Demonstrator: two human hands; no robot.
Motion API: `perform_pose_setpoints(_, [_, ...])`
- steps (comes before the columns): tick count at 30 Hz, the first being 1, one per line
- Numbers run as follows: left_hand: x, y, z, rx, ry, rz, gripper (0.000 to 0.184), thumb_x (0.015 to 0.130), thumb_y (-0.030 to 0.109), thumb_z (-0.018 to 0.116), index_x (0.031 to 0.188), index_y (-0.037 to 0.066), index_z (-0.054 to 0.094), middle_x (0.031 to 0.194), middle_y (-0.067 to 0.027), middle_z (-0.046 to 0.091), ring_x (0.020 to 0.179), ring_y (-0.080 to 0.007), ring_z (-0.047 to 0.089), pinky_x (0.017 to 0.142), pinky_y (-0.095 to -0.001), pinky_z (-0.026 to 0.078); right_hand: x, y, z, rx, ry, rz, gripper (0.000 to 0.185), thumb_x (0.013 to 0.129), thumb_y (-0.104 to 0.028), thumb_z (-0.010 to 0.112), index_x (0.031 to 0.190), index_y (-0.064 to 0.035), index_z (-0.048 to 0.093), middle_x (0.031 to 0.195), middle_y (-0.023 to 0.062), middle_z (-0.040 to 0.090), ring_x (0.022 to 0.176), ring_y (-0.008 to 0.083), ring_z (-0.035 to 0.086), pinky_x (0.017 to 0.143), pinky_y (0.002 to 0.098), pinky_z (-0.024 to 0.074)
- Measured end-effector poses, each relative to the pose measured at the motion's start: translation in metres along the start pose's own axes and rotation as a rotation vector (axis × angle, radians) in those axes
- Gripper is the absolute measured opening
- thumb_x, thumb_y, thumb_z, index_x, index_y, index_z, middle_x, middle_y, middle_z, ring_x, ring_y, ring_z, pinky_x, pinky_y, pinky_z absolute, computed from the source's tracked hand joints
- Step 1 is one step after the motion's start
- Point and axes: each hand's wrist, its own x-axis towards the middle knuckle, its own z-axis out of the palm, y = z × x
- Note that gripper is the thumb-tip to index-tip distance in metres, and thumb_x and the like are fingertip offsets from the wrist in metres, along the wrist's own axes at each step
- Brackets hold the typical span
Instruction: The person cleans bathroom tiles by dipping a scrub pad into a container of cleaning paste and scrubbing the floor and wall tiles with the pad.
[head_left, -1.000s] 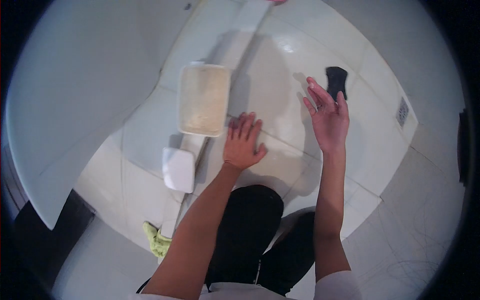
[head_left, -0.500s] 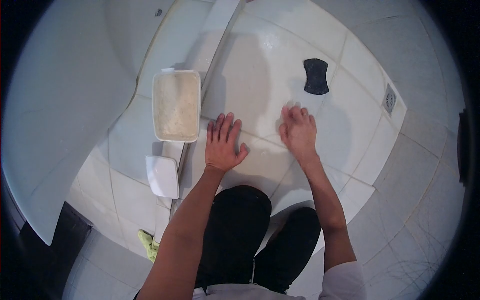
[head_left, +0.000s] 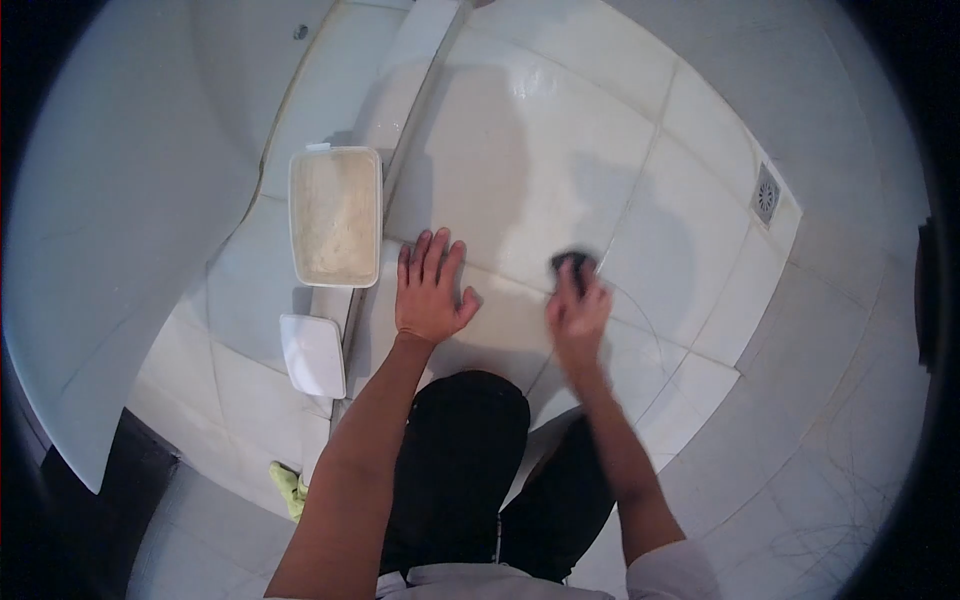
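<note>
My left hand (head_left: 432, 290) lies flat on the wet tiled floor (head_left: 480, 160), its fingers spread and the thumb out to the side. In my right hand (head_left: 580, 318) is a black scrubbing sponge (head_left: 572, 264), which shows past the fingertips and is blurred by motion. The hand bears down close to the tiles, with the fingers over the sponge, hiding part of it. Left of my left hand stands a white plastic tub (head_left: 337, 218) with cloudy, beige contents. A white lid (head_left: 313, 356) rests just below the tub, near the raised ledge.
A raised tile ledge (head_left: 425, 75) runs along the left, beside a large smooth white fixture (head_left: 150, 180). At the right edge is a floor drain (head_left: 766, 193). A yellow-green cloth (head_left: 287, 488) lies at lower left. My knees (head_left: 465, 440) are between my arms.
My right hand has taken hold of the black sponge, which lay farther ahead on the tiles, and has brought it back toward me. My left hand stays on the floor.
</note>
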Motion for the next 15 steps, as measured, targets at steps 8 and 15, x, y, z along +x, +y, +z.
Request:
perform_pose_setpoints(8, [0.000,-0.002,0.002,0.021,0.030,0.014,0.064,0.073,0.032,0.057,0.132,0.010,0.046,0.145,-0.0124,0.034,0.135,-0.0332,0.030,0.109,-0.0552,0.023,0.161,0.030,0.000,-0.043,0.065,0.063,0.040,0.081,-0.007,0.058,0.121,-0.0113,0.060,0.128,0.0114,0.051,0.102,0.0370,0.046,0.087,0.0471,0.0403])
perform_pose_setpoints(15, [0.001,0.000,0.003,0.013,0.034,0.021,0.065,0.072,0.031,0.058,0.132,0.010,0.045,0.144,-0.0128,0.034,0.135,-0.0337,0.029,0.109,-0.0555,0.022,0.059,-0.006,0.011,-0.001,-0.062,-0.200,0.037,0.085,-0.016,0.059,0.121,-0.0166,0.062,0.127,0.0065,0.054,0.108,0.0336,0.048,0.090,0.0478,0.0384])
